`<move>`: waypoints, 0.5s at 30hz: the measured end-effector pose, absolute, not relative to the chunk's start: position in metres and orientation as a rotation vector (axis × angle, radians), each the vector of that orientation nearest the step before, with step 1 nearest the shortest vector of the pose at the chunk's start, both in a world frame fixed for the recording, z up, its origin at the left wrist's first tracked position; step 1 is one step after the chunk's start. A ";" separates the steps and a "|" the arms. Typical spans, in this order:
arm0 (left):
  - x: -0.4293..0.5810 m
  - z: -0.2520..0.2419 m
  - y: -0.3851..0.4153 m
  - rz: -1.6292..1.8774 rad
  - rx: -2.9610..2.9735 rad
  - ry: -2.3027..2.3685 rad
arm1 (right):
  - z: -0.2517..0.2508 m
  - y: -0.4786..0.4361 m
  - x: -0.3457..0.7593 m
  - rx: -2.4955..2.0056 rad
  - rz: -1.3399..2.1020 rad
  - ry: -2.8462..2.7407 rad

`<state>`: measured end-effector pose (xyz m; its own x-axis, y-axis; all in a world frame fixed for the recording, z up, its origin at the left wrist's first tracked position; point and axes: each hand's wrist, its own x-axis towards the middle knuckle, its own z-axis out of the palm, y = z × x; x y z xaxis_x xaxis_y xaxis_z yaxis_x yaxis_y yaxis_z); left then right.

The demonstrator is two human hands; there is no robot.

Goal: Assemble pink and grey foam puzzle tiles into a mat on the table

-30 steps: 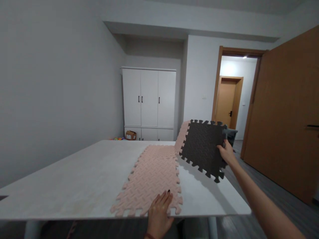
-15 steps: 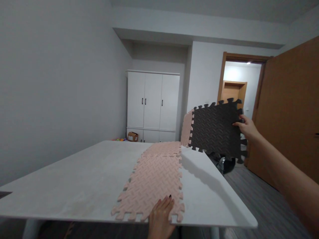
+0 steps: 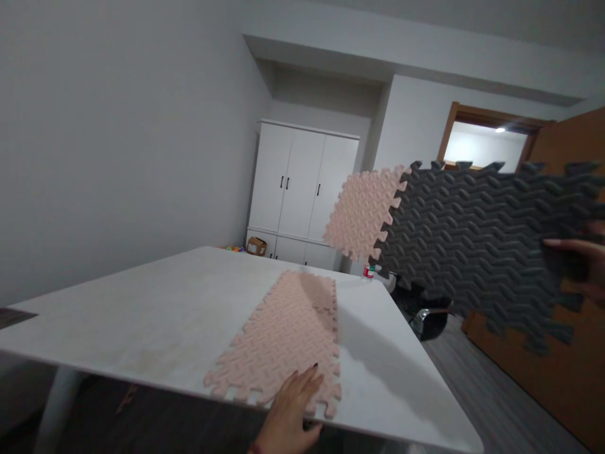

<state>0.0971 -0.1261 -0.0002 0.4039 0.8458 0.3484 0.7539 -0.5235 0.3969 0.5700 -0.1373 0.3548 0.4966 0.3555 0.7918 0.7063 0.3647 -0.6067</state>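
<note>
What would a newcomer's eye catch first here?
The dark jigsaw-edged tile stands out, held up at right by the right hand, a pink tile along its left edge. A pink strip lies flat on the white table, the left hand on its near end.

Two pink interlocking foam tiles (image 3: 283, 340) at lower centre; a third pink tile (image 3: 362, 211) above; one dark grey foam tile (image 3: 463, 233), right; two bare hands (image 3: 290, 407).

White table (image 3: 161, 315), two joined pink foam mats (image 3: 283, 334) flat on top, red-labelled container (image 3: 368, 272) near far right corner
</note>
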 end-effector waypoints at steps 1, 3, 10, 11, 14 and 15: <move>0.091 0.009 -0.134 0.840 2.481 1.398 | 0.338 -0.130 0.574 -1.252 -0.136 -1.112; 0.075 0.031 -0.151 1.038 2.509 1.373 | 0.293 -0.111 0.575 -1.289 0.401 -1.053; 0.044 0.064 -0.155 1.229 2.848 1.353 | 0.129 -0.056 0.521 -1.484 1.208 -1.005; 0.048 0.055 -0.145 1.119 2.895 1.385 | 0.122 -0.052 0.513 -1.534 1.204 -1.047; 0.065 0.014 -0.113 0.879 2.962 1.625 | 0.131 -0.045 0.496 -1.618 1.011 -1.153; 0.072 0.001 -0.104 0.853 2.972 1.716 | 0.141 -0.046 0.493 -1.621 0.892 -1.191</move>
<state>0.0716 -0.1043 0.0006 0.4353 0.6918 0.5761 0.8770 -0.4705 -0.0977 0.4926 -0.0457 0.1408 0.2736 0.9611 -0.0374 0.3057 -0.1238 -0.9440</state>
